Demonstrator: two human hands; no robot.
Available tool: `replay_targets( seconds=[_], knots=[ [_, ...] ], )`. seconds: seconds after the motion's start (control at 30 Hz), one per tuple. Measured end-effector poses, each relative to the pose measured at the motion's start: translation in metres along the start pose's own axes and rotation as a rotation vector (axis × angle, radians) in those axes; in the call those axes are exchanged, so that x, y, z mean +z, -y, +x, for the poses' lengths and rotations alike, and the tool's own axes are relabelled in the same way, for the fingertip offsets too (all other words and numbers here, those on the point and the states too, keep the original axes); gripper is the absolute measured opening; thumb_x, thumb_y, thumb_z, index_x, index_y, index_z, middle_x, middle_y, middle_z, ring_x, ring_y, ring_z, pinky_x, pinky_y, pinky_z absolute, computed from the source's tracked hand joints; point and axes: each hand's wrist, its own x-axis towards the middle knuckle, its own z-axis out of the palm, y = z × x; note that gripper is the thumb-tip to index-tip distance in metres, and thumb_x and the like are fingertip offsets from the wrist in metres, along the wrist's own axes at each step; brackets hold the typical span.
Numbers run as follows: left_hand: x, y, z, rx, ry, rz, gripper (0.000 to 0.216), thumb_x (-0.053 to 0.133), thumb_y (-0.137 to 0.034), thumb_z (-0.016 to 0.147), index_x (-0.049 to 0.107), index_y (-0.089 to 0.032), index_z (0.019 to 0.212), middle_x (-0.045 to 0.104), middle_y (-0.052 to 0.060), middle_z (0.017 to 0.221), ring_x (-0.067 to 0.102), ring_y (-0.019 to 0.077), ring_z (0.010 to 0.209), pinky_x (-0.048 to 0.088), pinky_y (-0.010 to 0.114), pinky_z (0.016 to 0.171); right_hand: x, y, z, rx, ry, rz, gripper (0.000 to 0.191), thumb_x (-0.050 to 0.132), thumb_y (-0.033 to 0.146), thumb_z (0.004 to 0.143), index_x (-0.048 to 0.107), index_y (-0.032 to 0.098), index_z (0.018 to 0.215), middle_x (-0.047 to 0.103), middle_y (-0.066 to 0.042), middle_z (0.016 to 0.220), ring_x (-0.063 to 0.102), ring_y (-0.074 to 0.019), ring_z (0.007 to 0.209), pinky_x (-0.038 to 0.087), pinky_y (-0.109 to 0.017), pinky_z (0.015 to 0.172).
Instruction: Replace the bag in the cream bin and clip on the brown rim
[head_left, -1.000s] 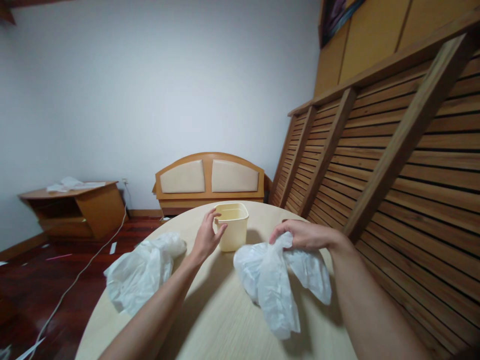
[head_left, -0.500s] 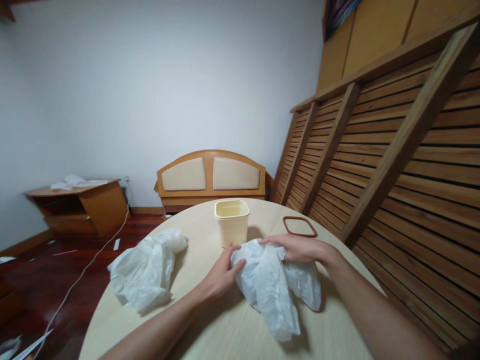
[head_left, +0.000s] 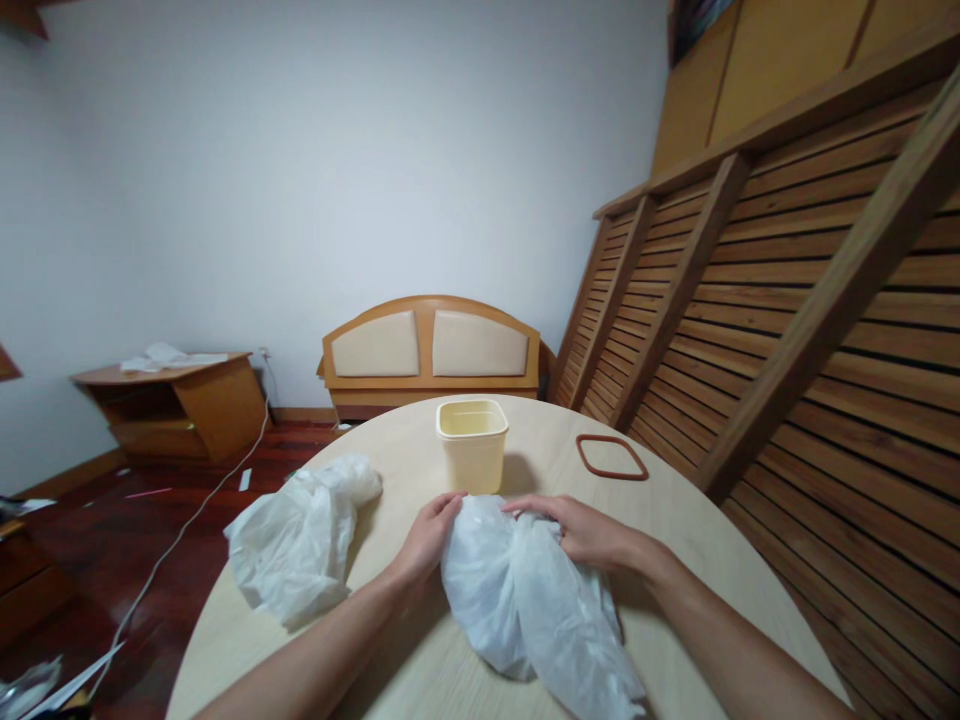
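A crumpled white plastic bag [head_left: 517, 590] lies on the round table between my two hands. My left hand [head_left: 433, 535] is closed on the bag's left edge, its thumb hidden by the plastic. From the right, my right hand [head_left: 581, 525] grips the bag's upper part, fingers bent over it. Just beyond the hands stands a pale yellow square bin [head_left: 474, 462], upright, its top uncovered. A reddish-brown square ring [head_left: 611, 474] lies flat to the right of the bin.
A second crumpled white plastic bag [head_left: 296, 550] rests on the left of the round table [head_left: 397, 610]. Behind are a headboard [head_left: 431, 385] and a low wooden cabinet [head_left: 225, 405]. Slatted wooden panels [head_left: 810, 350] lean on the right. A cable [head_left: 187, 525] crosses the floor.
The bag has come nearer to me and spread out, its loose end reaching further toward the near right. My left hand has shifted to the bag's left edge; my right hand has drawn closer.
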Motion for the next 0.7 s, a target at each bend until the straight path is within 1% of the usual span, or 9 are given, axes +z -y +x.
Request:
replay_targets(
  seconds=[0.1, 0.2, 0.27, 0.37, 0.5, 0.57, 0.6, 0.63, 0.7],
  knots=[
    [-0.006, -0.008, 0.003, 0.047, -0.020, -0.030, 0.051, 0.073, -0.048, 0.077, 0.069, -0.013, 0.113, 0.075, 0.014, 0.110, 0.071, 0.0242, 0.095, 0.055, 0.035, 0.083, -0.004, -0.002, 0.003, -0.006, -0.093, -0.003, 0.058, 0.059, 0.010, 0.078, 0.058, 0.023, 0.135, 0.069, -0.010, 0.124, 0.066, -0.0235, 0.112, 0.050, -0.039, 0.098],
    [-0.016, -0.021, 0.007, 0.136, -0.042, -0.039, 0.057, 0.075, -0.049, 0.076, 0.066, -0.014, 0.121, 0.071, 0.015, 0.123, 0.070, 0.0246, 0.099, 0.055, 0.034, 0.082, -0.009, -0.007, 0.006, -0.004, -0.202, -0.052, 0.059, 0.056, 0.007, 0.077, 0.058, 0.023, 0.133, 0.068, -0.010, 0.125, 0.065, -0.0236, 0.113, 0.049, -0.039, 0.099],
    [-0.022, -0.031, 0.009, 0.249, -0.077, -0.061, 0.057, 0.074, -0.049, 0.078, 0.065, -0.015, 0.124, 0.066, 0.015, 0.131, 0.068, 0.0252, 0.105, 0.055, 0.035, 0.086, -0.013, -0.012, 0.008, -0.002, -0.244, -0.099, 0.063, 0.054, 0.004, 0.074, 0.057, 0.024, 0.134, 0.067, -0.009, 0.129, 0.063, -0.0244, 0.117, 0.047, -0.040, 0.102],
    [-0.030, -0.040, 0.009, 0.461, -0.147, -0.037, 0.049, 0.070, -0.046, 0.083, 0.065, -0.019, 0.124, 0.062, 0.013, 0.137, 0.063, 0.0257, 0.118, 0.052, 0.036, 0.097, -0.020, -0.016, 0.009, 0.008, -0.250, -0.174, 0.070, 0.052, 0.002, 0.071, 0.057, 0.026, 0.136, 0.063, -0.007, 0.135, 0.059, -0.0250, 0.124, 0.044, -0.042, 0.107],
    [-0.038, -0.037, 0.008, 0.719, -0.224, 0.193, 0.041, 0.064, -0.039, 0.091, 0.061, -0.024, 0.128, 0.061, 0.012, 0.138, 0.056, 0.0255, 0.128, 0.047, 0.039, 0.105, -0.025, -0.016, 0.009, 0.044, -0.211, -0.257, 0.073, 0.050, 0.000, 0.070, 0.056, 0.026, 0.138, 0.060, -0.006, 0.140, 0.054, -0.0239, 0.129, 0.040, -0.042, 0.111],
    [-0.041, -0.030, 0.008, 0.798, -0.185, 0.338, 0.044, 0.064, -0.036, 0.091, 0.057, -0.025, 0.133, 0.058, 0.012, 0.141, 0.052, 0.0267, 0.132, 0.042, 0.044, 0.111, -0.026, -0.014, 0.008, 0.084, -0.169, -0.289, 0.072, 0.050, 0.002, 0.072, 0.055, 0.025, 0.140, 0.061, -0.007, 0.138, 0.055, -0.0248, 0.128, 0.040, -0.043, 0.110],
    [-0.041, -0.027, 0.008, 0.809, -0.132, 0.400, 0.050, 0.065, -0.036, 0.090, 0.053, -0.025, 0.137, 0.056, 0.013, 0.143, 0.050, 0.0277, 0.134, 0.039, 0.047, 0.114, -0.026, -0.013, 0.007, 0.106, -0.137, -0.295, 0.072, 0.052, 0.003, 0.072, 0.054, 0.026, 0.141, 0.062, -0.008, 0.136, 0.056, -0.0257, 0.125, 0.042, -0.043, 0.107],
    [-0.041, -0.025, 0.008, 0.800, -0.062, 0.447, 0.057, 0.066, -0.036, 0.088, 0.048, -0.025, 0.142, 0.053, 0.014, 0.146, 0.048, 0.0288, 0.137, 0.035, 0.049, 0.117, -0.026, -0.012, 0.006, 0.124, -0.099, -0.293, 0.073, 0.053, 0.005, 0.073, 0.053, 0.027, 0.142, 0.064, -0.008, 0.133, 0.058, -0.0266, 0.121, 0.045, -0.043, 0.104],
    [-0.037, -0.022, 0.008, 0.728, 0.090, 0.482, 0.078, 0.070, -0.040, 0.085, 0.033, -0.024, 0.152, 0.044, 0.016, 0.153, 0.041, 0.0307, 0.142, 0.032, 0.052, 0.119, -0.026, -0.012, 0.004, 0.142, -0.046, -0.275, 0.078, 0.057, 0.007, 0.071, 0.050, 0.030, 0.145, 0.065, -0.008, 0.130, 0.058, -0.0283, 0.118, 0.046, -0.043, 0.101]
  ],
)
